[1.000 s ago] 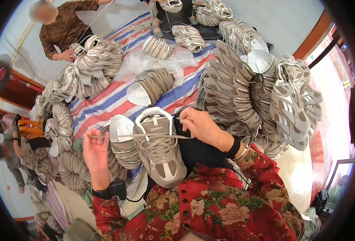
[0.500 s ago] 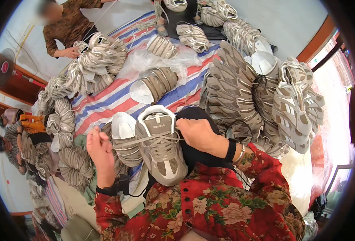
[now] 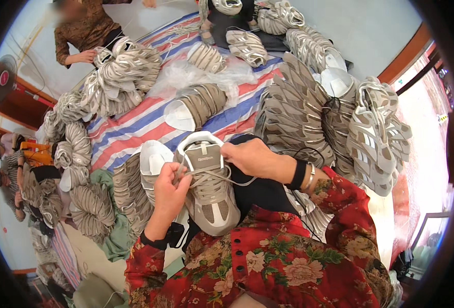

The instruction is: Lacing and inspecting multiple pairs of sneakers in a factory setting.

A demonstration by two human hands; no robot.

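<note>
A grey-beige sneaker upper (image 3: 207, 197) with a white collar lies toe toward me in front of my body. A flat beige shoelace (image 3: 212, 177) runs across its eyelets, with a loose length trailing off to the right. My left hand (image 3: 170, 192) is closed at the left of the throat, pinching the lace between thumb and fingers. At the upper right of the tongue, my right hand (image 3: 252, 158) is closed on the upper's edge by the top eyelets. Whether it also holds lace there is hidden.
Nested stacks of similar uppers stand left (image 3: 133, 187), ahead (image 3: 198, 107) and right (image 3: 293, 110). Clear plastic (image 3: 178, 77) lies on the striped sheet (image 3: 127, 138). A co-worker (image 3: 85, 33) sits at the far left, handling a stack; other people are farther left.
My left hand has come in from the left, where its fingers were raised, and now pinches the lace beside the upper. My right hand has stayed nearly in place, shifting slightly left and upward.
</note>
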